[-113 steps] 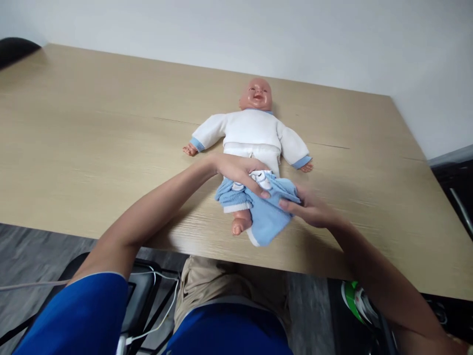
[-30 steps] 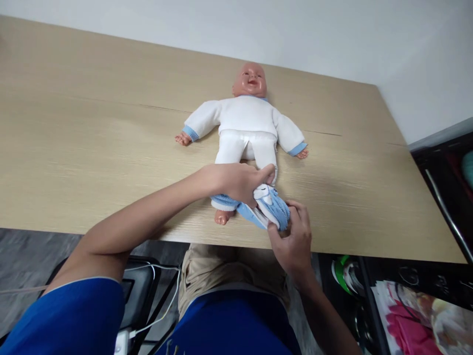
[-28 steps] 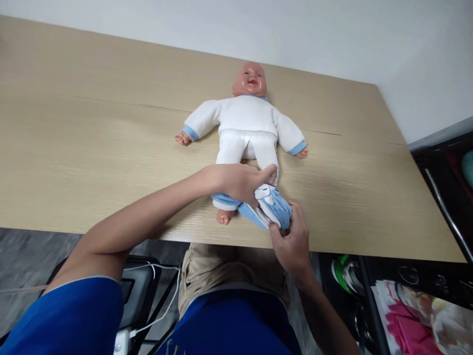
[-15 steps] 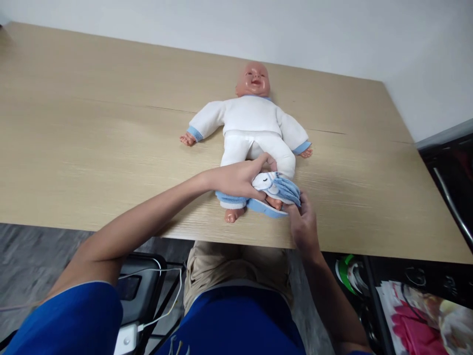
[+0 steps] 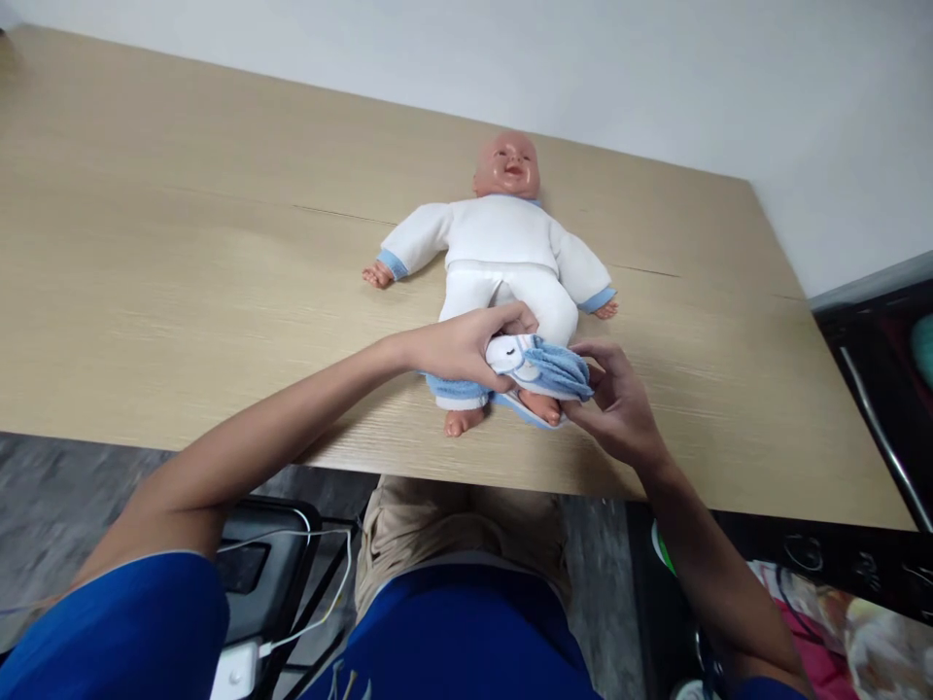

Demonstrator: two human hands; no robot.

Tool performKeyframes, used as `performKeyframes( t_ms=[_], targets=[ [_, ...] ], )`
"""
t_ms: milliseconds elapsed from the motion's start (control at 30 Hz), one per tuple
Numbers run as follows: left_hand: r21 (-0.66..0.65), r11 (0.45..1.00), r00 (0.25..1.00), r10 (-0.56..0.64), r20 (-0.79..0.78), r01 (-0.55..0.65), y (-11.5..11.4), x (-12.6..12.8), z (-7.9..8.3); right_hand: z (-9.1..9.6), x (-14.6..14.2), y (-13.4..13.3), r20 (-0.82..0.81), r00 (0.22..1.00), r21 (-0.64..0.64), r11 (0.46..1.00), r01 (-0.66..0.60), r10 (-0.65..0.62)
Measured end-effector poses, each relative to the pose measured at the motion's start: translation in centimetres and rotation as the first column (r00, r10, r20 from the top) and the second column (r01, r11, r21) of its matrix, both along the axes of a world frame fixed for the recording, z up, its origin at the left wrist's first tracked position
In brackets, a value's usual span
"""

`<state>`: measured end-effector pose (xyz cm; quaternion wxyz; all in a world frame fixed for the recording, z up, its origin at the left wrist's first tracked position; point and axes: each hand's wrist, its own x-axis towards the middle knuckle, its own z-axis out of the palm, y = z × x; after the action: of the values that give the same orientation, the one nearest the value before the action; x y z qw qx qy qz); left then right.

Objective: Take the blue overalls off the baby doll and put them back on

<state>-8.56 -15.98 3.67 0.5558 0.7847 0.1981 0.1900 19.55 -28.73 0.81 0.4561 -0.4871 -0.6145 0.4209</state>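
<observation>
A person's left hand and right hand pinch blue trousers bunched at the foot of a doll lying on a table, where uneven tugging could snag the cloth.

No legible text, numbers or signs; pale squiggles at lower right unreadable.

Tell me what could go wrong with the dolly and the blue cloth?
The toes on the foot between the two hands might snag, because the blue cloth is bunched up around it, with the left hand and right hand at either side.
The doll could slide if tugged hard, since its feet lie near the table's front edge.
</observation>
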Motion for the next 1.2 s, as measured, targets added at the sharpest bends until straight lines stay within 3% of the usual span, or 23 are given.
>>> performKeyframes(
  t_ms=[167, 400, 667, 733, 867, 967, 1100, 1200],
  targets=[
    [0.069, 0.997, 1.000, 0.022, 0.012, -0.022, 0.1, 0.0, -0.4, 0.0, 0.3, 1.0, 0.068, 0.998, 0.023, 1.000, -0.005, 0.003],
    [0.014, 1.000, 1.000, 0.006, 0.016, -0.006, 0.0, -0.1, -0.5, 0.0, 0.6, 2.4, 0.134, 0.990, 0.083, 0.995, -0.054, 0.042],
    [-0.049, 0.998, 0.997, 0.038, 0.073, -0.034, 0.1, -0.6, -0.2, -2.0, 1.0, 3.1, 0.173, 0.984, 0.200, 0.980, -0.004, -0.032],
    [-0.030, 0.999, 0.997, 0.032, 0.063, -0.030, 0.2, -0.8, 0.1, -1.6, 1.9, 3.9, 0.203, 0.979, 0.181, 0.981, -0.068, 0.030],
    [0.056, 0.998, 0.999, -0.023, 0.045, 0.021, 0.7, -1.3, 0.0, -0.1, 4.0, 6.3, 0.329, 0.904, 0.089, 0.944, -0.317, 0.273],
    [0.145, 0.989, 0.999, -0.036, 0.041, 0.030, 1.0, -1.4, -0.6, 0.1, 4.7, 7.3, 0.338, 0.858, 0.047, 0.904, -0.425, 0.386],
    [0.321, 0.947, 0.999, -0.019, 0.037, 0.006, 0.7, -1.8, -0.7, -0.8, 4.6, 7.2, 0.270, 0.865, 0.090, 0.884, -0.460, 0.423],
    [0.467, 0.884, 0.999, 0.037, -0.025, -0.021, 0.3, -3.4, -0.1, -1.1, 4.5, 7.0, 0.273, 0.876, 0.203, 0.866, -0.457, 0.398]
  ],
)
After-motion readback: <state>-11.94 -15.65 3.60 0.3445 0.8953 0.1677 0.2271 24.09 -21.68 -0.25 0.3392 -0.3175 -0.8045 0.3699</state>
